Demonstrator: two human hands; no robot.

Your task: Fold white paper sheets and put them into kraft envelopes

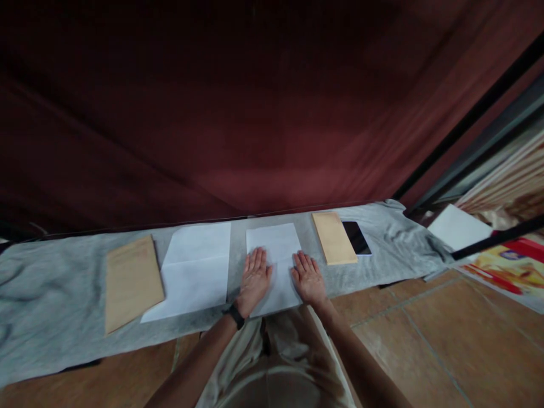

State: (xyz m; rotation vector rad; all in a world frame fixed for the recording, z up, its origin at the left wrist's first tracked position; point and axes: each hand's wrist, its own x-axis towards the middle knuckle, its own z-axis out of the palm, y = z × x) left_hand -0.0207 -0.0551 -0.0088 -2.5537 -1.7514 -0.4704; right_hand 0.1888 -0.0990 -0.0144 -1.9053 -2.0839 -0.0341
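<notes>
Along the near middle of the cloth-covered bench (385,263), the left hand (256,277) and right hand (310,279) lie flat on opposite sides of a white paper sheet (279,277), fingers (257,258) straight, grasping nothing. Left are a creased sheet (198,272) and brown envelope (131,283); right, a tan envelope (335,238) and smartphone (356,238); beyond hangs a dark red curtain (263,124).

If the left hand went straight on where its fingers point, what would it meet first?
The left hand would first cross more of the white paper it rests on, then grey cloth; the red curtain seems next, though depth is unclear.
</notes>
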